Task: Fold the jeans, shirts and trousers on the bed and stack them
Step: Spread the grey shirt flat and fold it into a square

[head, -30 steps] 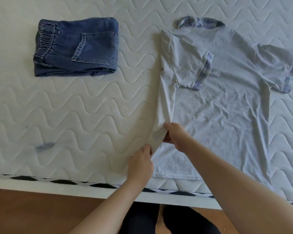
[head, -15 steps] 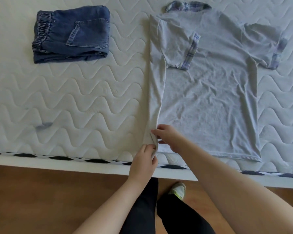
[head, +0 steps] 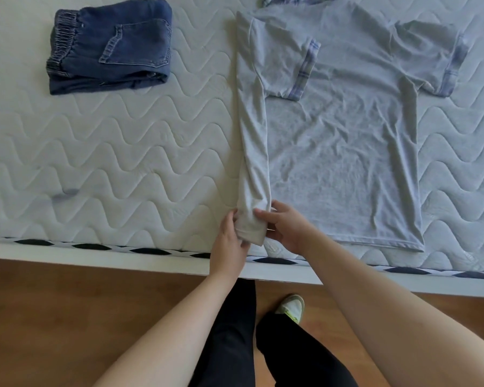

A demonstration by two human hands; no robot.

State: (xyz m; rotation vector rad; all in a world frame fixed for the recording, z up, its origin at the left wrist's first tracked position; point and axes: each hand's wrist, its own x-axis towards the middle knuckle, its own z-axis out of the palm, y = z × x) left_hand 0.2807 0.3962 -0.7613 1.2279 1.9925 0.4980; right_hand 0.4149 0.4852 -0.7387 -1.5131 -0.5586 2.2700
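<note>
Folded jeans [head: 109, 46] lay near the mattress [head: 95, 152] far-left corner, pocket up. Grey shirt [head: 341, 129] lay flat toward the right, its left side folded inward in a narrow strip reaching the near edge. Left hand [head: 229, 241] pinched the strip's hem corner from the left; right hand [head: 285, 230] gripped the same corner from the right, fingers closed on the cloth.

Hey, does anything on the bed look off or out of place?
One small thing: a dark bluish smudge marks the white mattress near its front edge, left of both hands. The folded jeans and grey shirt look orderly.
</note>
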